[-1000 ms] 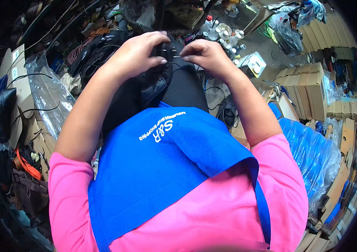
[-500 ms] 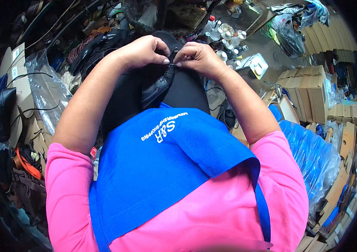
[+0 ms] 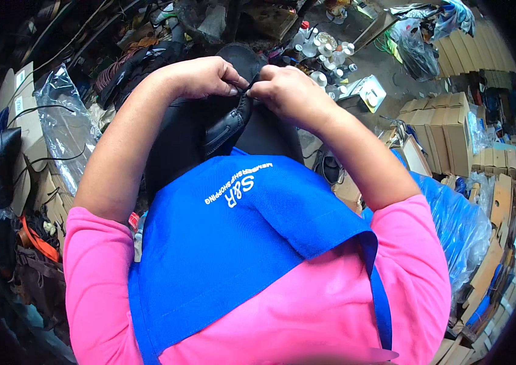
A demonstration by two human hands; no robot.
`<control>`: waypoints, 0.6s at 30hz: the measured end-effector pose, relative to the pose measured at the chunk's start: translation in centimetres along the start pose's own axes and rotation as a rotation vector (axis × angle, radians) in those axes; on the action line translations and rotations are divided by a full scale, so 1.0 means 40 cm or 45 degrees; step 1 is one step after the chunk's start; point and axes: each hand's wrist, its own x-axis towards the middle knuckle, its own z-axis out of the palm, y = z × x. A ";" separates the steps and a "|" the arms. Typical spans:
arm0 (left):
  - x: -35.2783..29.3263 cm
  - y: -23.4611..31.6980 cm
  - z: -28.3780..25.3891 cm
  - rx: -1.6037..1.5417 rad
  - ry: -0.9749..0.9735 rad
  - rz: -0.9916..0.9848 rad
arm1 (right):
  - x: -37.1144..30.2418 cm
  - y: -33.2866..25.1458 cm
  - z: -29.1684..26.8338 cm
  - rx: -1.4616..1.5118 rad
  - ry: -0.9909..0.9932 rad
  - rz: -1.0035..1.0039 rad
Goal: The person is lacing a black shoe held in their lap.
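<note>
A black shoe with a stitched edge rests in my lap, its toe part pointing back toward me. Both of my hands meet over its upper end. My left hand reaches in from the left, thumb and fingers pinched together at the shoe. From the other side my right hand is closed in a pinch too, its fingertips close beside the left ones. Whatever small part sits between the fingertips is too small and dark to make out. A blue apron covers my front.
White bottles and a rectangular tin stand on the floor at the far right. Cardboard boxes and a blue plastic-wrapped bundle lie to the right. Clear plastic and an orange strip are at the left.
My right hand has turned and its elbow has swung outward to the right, with the wrist lower over the shoe. The left hand stays pinched at nearly the same place.
</note>
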 end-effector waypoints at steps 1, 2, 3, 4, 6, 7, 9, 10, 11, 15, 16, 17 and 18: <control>-0.002 0.005 0.001 0.051 -0.013 0.013 | 0.010 -0.010 -0.011 0.003 0.003 0.008; -0.003 0.004 0.003 0.054 -0.021 0.013 | 0.024 -0.021 -0.020 -0.107 -0.043 -0.053; -0.004 0.003 0.005 0.203 0.079 0.081 | 0.040 -0.032 -0.032 -0.220 -0.090 -0.116; -0.004 0.001 0.008 0.350 0.179 0.149 | 0.061 -0.044 -0.043 -0.216 -0.240 -0.090; 0.010 -0.007 0.016 0.382 0.290 0.188 | 0.085 -0.053 -0.036 -0.208 -0.309 0.015; 0.017 -0.010 0.018 0.410 0.405 0.224 | 0.092 -0.056 -0.034 -0.201 -0.381 0.115; 0.020 -0.018 0.023 0.408 0.431 0.161 | 0.090 -0.044 -0.013 -0.132 -0.334 0.153; 0.018 -0.018 0.032 0.399 0.585 0.223 | 0.089 -0.028 0.006 0.040 -0.273 0.219; 0.016 -0.018 0.041 0.389 0.739 0.284 | 0.086 -0.013 0.019 0.214 -0.211 0.284; -0.056 0.014 0.098 0.432 1.072 0.083 | 0.054 0.029 0.040 1.101 -0.148 0.586; -0.079 -0.001 0.115 0.473 1.108 0.138 | 0.046 0.022 0.021 1.240 -0.118 0.733; -0.102 -0.011 0.117 0.472 1.104 0.139 | 0.031 0.069 0.068 1.427 0.052 0.754; -0.133 -0.012 0.118 0.265 0.871 0.039 | 0.008 0.083 0.080 1.278 0.025 0.663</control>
